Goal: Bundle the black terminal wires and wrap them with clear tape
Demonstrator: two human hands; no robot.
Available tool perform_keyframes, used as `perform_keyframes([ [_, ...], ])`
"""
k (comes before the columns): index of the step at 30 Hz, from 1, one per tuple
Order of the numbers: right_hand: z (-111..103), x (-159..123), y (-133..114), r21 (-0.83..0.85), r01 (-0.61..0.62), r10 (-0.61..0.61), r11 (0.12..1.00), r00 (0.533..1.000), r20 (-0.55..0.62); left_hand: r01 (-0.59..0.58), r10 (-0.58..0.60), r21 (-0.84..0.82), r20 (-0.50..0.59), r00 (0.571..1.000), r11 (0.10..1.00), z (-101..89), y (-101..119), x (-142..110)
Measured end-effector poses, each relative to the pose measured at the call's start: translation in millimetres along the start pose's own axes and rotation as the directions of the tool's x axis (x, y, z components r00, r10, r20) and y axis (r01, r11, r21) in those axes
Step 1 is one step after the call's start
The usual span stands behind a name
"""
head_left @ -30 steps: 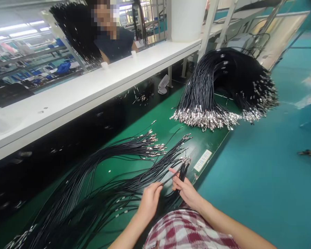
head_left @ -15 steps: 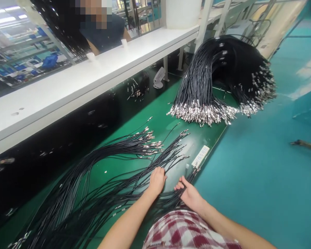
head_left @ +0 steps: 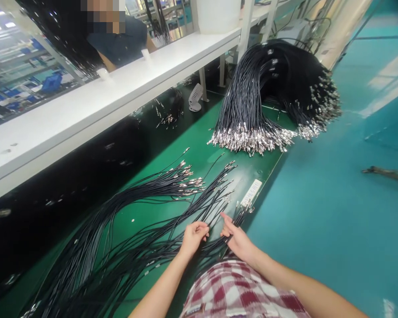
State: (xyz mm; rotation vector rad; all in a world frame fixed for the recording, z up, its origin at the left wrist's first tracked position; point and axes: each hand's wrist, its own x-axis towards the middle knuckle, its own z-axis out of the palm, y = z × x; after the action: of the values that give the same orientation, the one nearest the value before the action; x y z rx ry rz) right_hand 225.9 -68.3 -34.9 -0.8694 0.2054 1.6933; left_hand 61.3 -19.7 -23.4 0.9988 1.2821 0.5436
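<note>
Head view: green tabletop [head_left: 199,148], black cables with silvery terminals all over it. Right hand [head_left: 241,243] holds a small cable bunch [head_left: 241,215] near the tabletop's right edge, terminals at the far end, beside a paper label [head_left: 251,192]. Its fingers are closed round the bunch, index finger stuck out toward the left hand [head_left: 193,238]. Left hand is just left of it, fingers drawn narrow over the near end of some loose cables [head_left: 182,218]; cannot tell if one is pinched between them. Those run from near left toward the right hand, terminals fanned out at the far right end. Second cable bundle [head_left: 146,183] lies just left of them, terminals also pointing far right. Big cable pile [head_left: 248,92] sits at the far right end, arched over, terminals facing near and right. White shelf [head_left: 86,104] along the left side, person in a dark top [head_left: 124,42] beyond it. Grey plastic part [head_left: 195,97] stands near the shelf leg, left of the pile
</note>
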Motion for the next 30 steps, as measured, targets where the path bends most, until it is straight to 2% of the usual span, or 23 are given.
perform_keyframes([
  [6,8,-6,-2,-0.098,0.045,-0.046,0.994,0.999,-0.002,0.007,-0.008,0.031,0.027,1.000,0.999,7.4,2,-13],
  [12,5,-6,-1,-0.147,0.027,-0.041,0.989,0.995,-0.092,-0.003,-0.002,0.098,0.052,0.999,0.995,13.8,-12,-18],
  [16,1,-5,0,-0.138,0.032,-0.056,0.990,0.983,-0.173,-0.098,0.083,0.293,0.061,0.995,0.951,18.2,-12,-22],
  [19,-3,-6,1,-0.091,-0.003,-0.011,0.996,0.989,-0.150,-0.253,0.239,0.523,0.096,0.966,0.814,15.4,-1,-16],
  [21,-6,-5,2,-0.059,-0.020,0.012,0.998,0.990,-0.137,-0.326,0.344,0.660,0.109,0.933,0.677,9.2,8,-4],
  [23,-11,-3,5,-0.026,-0.024,0.020,0.999,0.991,-0.131,-0.338,0.392,0.792,0.137,0.910,0.508,2.3,14,12],
  [27,-20,3,10,0.017,-0.045,0.046,0.999,0.993,-0.108,-0.298,0.287,0.942,0.245,0.926,0.157,-1.1,14,39],
  [28,-22,4,10,0.021,-0.050,0.052,0.999,0.993,-0.106,-0.290,0.263,0.952,0.255,0.930,0.101,0.9,12,43],
  [30,-23,5,10,0.022,-0.064,0.066,0.998,0.993,-0.099,-0.272,0.243,0.961,0.254,0.936,0.045,6.8,10,48],
])
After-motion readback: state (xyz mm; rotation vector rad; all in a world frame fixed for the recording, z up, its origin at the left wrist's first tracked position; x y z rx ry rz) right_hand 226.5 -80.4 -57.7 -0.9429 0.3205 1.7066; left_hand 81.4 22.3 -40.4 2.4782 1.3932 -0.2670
